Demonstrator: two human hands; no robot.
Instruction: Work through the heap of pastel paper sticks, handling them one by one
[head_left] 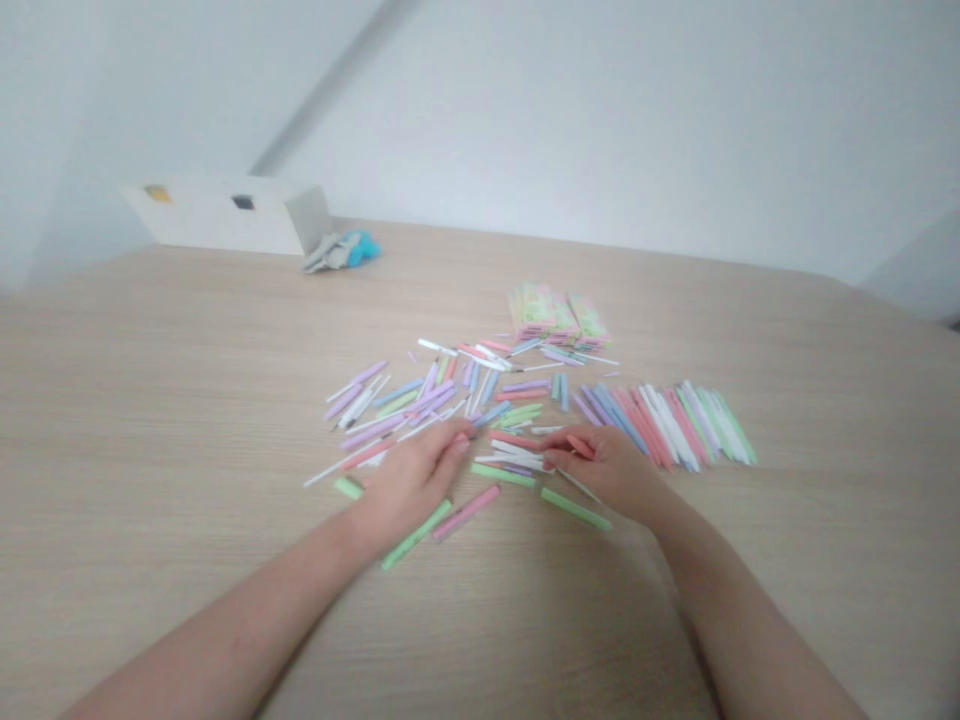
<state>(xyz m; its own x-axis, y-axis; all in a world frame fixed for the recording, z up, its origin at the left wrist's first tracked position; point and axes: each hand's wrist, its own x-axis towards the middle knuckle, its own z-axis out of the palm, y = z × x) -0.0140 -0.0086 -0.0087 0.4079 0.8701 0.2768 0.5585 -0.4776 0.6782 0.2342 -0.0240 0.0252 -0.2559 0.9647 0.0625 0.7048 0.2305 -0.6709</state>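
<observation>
Many thin pastel sticks, perhaps pens, lie scattered on the wooden table, among them a green one [575,509] and a pink one [466,513] near the front. My left hand [416,470] rests over the left part of the scatter, its thumb and fingers pressed around the end of a blue stick [492,414]. On the right, my right hand [600,462] has its fingers closed around a short red stick [580,447]. Beyond it, purple, blue, red, white and green sticks lie side by side in a row [664,425].
Stacks of small pink and green packets [559,316] sit behind the scatter. At the back left stands a white box [225,218], with a crumpled grey and blue cloth-like item [343,251] beside it. A pale wall rises behind the table [787,330].
</observation>
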